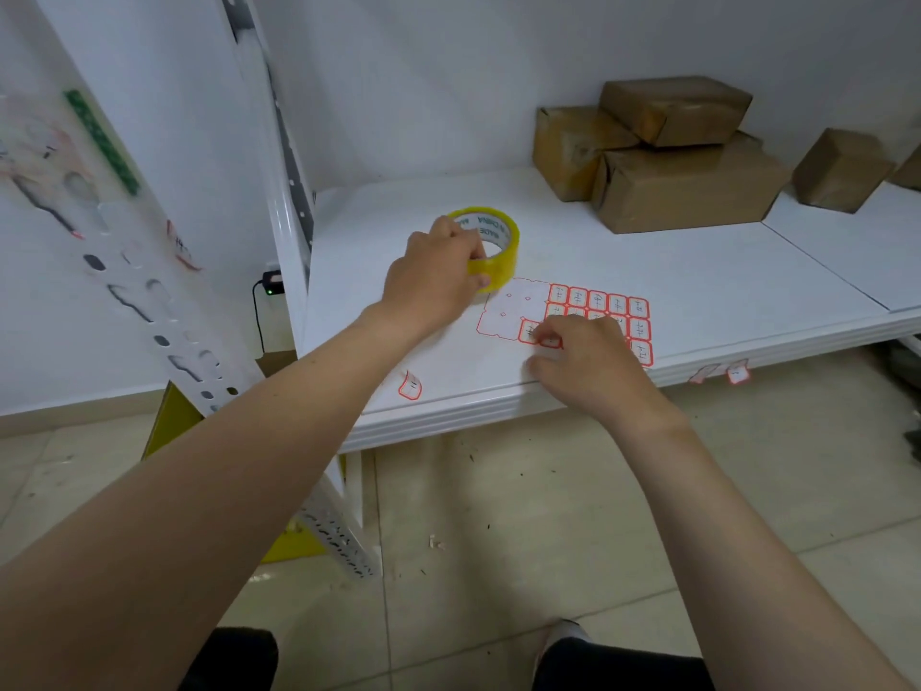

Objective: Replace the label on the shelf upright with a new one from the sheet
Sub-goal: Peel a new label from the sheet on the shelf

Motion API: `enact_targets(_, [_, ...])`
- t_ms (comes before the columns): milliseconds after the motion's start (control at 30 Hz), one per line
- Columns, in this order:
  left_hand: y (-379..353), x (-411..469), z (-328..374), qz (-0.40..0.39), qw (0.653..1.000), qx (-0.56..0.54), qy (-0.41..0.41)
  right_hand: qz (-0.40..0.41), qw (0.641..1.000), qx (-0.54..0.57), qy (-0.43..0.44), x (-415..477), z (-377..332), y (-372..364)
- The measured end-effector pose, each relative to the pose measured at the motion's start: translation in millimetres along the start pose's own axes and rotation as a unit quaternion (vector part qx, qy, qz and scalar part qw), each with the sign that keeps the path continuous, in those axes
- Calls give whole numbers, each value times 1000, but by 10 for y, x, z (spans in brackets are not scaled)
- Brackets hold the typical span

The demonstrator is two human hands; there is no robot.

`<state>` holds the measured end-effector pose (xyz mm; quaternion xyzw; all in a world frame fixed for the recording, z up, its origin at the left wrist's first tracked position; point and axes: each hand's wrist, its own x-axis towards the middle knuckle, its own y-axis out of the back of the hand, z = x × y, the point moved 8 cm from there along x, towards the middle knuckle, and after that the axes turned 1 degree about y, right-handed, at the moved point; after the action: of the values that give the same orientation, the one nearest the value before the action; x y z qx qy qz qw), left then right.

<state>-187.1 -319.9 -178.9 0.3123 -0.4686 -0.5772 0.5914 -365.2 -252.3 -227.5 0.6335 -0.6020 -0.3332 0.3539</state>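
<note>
A roll of yellowish clear packing tape (491, 246) stands on the white shelf board (697, 276). Four taped brown cardboard parcels (683, 157) sit piled at the back. A small black charger (273, 283) with a green light hangs against the wall.

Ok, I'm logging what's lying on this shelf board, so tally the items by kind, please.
Brown parcels: 4 fully seen, a fifth cut off at the right edge
Tape roll: 1, in the left hand
Label sheet: 1, under the right hand
Loose label: 1
Total: 7
</note>
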Motion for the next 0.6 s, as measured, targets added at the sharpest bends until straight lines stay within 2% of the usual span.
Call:
enact_targets(200, [-125, -50, -235, -42, 997, 27, 58, -17, 998, -63, 6, -114, -18, 100])
enact_targets(367, [-142, -162, -233, -33, 996, 17, 78, -73, 991, -104, 39, -223, -21, 61])
enact_targets(600, [55, -465, 30, 30, 997, -40, 67, -22, 984, -145, 99, -252, -22, 46])
